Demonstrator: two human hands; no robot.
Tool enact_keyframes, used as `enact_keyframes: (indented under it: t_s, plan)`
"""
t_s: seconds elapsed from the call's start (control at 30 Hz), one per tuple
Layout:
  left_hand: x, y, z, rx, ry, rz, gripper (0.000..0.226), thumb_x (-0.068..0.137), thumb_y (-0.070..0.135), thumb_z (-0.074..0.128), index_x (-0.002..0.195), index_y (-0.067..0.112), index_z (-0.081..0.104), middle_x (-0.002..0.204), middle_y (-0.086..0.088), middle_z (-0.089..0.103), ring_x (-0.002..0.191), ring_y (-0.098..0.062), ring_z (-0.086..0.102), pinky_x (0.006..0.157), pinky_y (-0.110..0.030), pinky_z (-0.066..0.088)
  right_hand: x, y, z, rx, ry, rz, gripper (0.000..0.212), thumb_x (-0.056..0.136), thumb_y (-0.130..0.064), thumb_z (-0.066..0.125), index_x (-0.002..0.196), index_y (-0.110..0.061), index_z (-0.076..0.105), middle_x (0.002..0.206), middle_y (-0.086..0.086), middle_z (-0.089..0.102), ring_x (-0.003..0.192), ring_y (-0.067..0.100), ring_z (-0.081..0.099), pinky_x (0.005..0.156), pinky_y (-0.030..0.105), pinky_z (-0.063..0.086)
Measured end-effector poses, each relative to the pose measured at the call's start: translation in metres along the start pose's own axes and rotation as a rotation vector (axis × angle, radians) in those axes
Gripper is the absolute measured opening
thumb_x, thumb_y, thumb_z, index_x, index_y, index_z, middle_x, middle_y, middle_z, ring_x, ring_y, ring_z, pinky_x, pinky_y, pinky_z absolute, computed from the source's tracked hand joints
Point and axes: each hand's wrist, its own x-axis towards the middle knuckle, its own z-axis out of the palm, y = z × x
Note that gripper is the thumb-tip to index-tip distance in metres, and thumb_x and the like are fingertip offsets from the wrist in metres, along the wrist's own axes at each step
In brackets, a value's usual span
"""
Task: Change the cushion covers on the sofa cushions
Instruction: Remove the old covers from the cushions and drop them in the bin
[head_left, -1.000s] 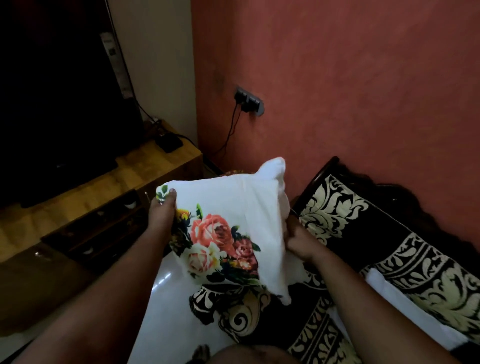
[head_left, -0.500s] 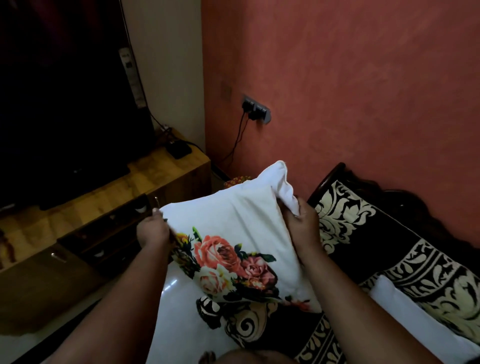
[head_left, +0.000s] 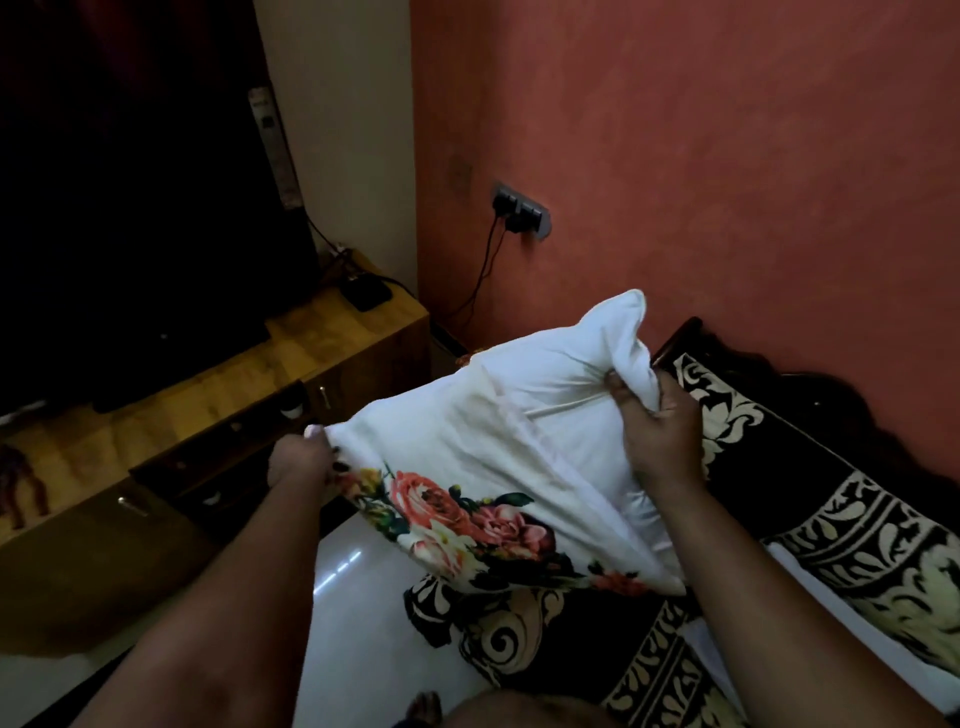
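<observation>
While gripped, floral cover (head_left: 457, 514) pulled lower, white cushion (head_left: 566, 395) exposed

Cushion (head_left: 519, 431) between hands — sofa (head_left: 779, 519) right, cabinet (head_left: 208, 415) left.

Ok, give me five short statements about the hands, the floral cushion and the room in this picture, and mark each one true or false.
1. The right hand grips the plain white top corner of the white rose-printed cushion. True.
2. The left hand lies flat and open on the wooden TV cabinet. False: it pinches the cushion's left edge.
3. The cushion lies flat on the black-and-cream patterned sofa cover. False: both hands hold it up above the sofa.
4. A dark plug with a cable sits in the grey wall socket plate on the red wall. True.
5. The cushion's print shows blue stripes. False: it shows pink and orange roses.
</observation>
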Motion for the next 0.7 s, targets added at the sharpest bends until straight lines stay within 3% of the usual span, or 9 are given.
enact_keyframes:
  t_s: [0.07,0.13,0.2,0.27,0.37,0.43,0.57,0.63,0.7]
  plan:
    - [-0.014,0.025,0.008,0.07,-0.025,0.189,0.082,0.089,0.075,0.043,0.137,0.01,0.053,0.133,-0.019,0.059,0.12,-0.04,0.058,0.091,-0.047,0.05,0.006,-0.003,0.001,-0.062,-0.059,-0.039,0.02,0.088,-0.03,0.077,0.079,-0.018,0.064,0.07,-0.012,0.064,0.066,-0.005,0.057,0.063,0.017,0.044]
    - [-0.055,0.06,0.016,-0.116,-0.176,0.559,0.09,0.082,0.081,0.049,0.148,0.021,0.043,0.15,-0.007,0.047,0.136,-0.027,0.046,0.108,-0.047,0.042,0.009,-0.008,0.008,-0.123,-0.192,-0.107,0.015,0.088,-0.029,0.077,0.082,-0.023,0.065,0.07,-0.013,0.065,0.067,-0.005,0.058,0.063,0.018,0.044]
    - [-0.107,0.091,0.023,-0.272,-0.474,0.947,0.088,0.081,0.062,0.07,0.152,0.025,0.034,0.155,0.003,0.038,0.141,-0.01,0.038,0.116,-0.031,0.033,0.007,-0.013,0.021,-0.177,-0.324,-0.174,0.009,0.088,-0.027,0.076,0.087,-0.022,0.069,0.078,-0.01,0.068,0.073,0.005,0.062,0.064,0.026,0.046]
    - [-0.144,0.11,0.031,-0.228,-0.657,1.173,0.083,0.072,0.046,0.084,0.143,0.03,0.042,0.146,0.005,0.05,0.133,-0.002,0.048,0.113,-0.027,0.039,0.006,-0.016,0.031,-0.221,-0.391,-0.271,0.011,0.087,-0.029,0.073,0.089,-0.019,0.07,0.082,-0.006,0.069,0.077,0.01,0.062,0.065,0.03,0.045]
    - [-0.159,0.115,0.043,-0.281,-0.54,1.151,0.048,0.071,0.051,0.079,0.112,0.033,0.065,0.111,0.007,0.072,0.106,-0.005,0.066,0.092,-0.037,0.055,0.013,-0.014,0.027,-0.25,-0.381,-0.239,0.026,0.085,-0.043,0.07,0.099,-0.021,0.071,0.089,-0.006,0.07,0.083,0.011,0.063,0.069,0.027,0.044]
    - [-0.16,0.113,0.046,-0.406,-0.466,1.09,0.04,0.074,0.046,0.073,0.108,0.024,0.069,0.102,0.005,0.074,0.098,-0.005,0.069,0.085,-0.034,0.056,0.019,-0.005,0.013,-0.279,-0.407,-0.123,0.044,0.083,-0.06,0.07,0.116,-0.031,0.066,0.102,-0.012,0.071,0.094,0.008,0.065,0.078,0.024,0.048]
    - [-0.141,0.109,0.044,-0.663,-0.346,0.844,0.02,0.082,0.021,0.069,0.101,0.021,0.074,0.1,0.003,0.076,0.098,-0.007,0.069,0.086,-0.031,0.054,0.012,0.058,-0.029,-0.719,-0.461,0.158,0.097,0.064,-0.087,0.065,0.145,-0.042,0.038,0.145,-0.004,0.052,0.132,0.023,0.048,0.109,0.049,0.039]
    - [-0.13,0.107,0.038,-0.768,-0.328,0.71,0.016,0.085,0.018,0.071,0.099,0.025,0.075,0.105,0.001,0.076,0.104,-0.014,0.069,0.091,-0.034,0.054,0.003,0.093,-0.046,-0.574,-0.386,0.361,0.108,0.056,-0.09,0.069,0.146,-0.04,0.036,0.146,-0.003,0.051,0.133,0.024,0.049,0.108,0.05,0.042]
    - [-0.13,0.104,0.036,-0.848,-0.353,0.613,0.016,0.09,0.016,0.071,0.105,0.022,0.074,0.108,-0.001,0.075,0.106,-0.017,0.069,0.091,-0.033,0.053,-0.006,0.109,-0.046,-0.171,-0.266,0.557,0.11,0.054,-0.085,0.075,0.145,-0.034,0.041,0.142,-0.004,0.055,0.128,0.02,0.054,0.106,0.044,0.046]
